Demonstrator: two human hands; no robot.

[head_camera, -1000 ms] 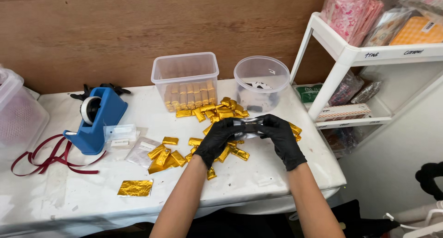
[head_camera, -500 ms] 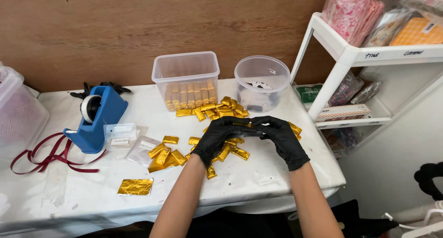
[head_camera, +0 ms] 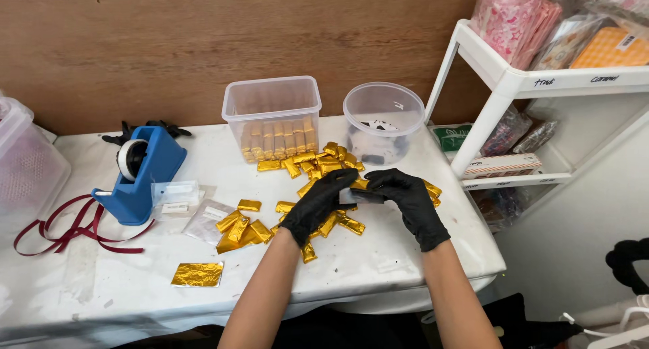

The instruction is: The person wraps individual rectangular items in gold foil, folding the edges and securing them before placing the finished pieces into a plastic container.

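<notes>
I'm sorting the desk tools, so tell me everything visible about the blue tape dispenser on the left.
The blue tape dispenser is a chunky plastic desk model with a sloped body, standing upright on the white table at the left. A roll of tape with a white core sits in its top cradle. Its low front end points toward the left. Dark red ribbon loops on the table by its base, small clear bags lie against its right side, and a black glove lies behind it. Neither hand touches it.
</notes>
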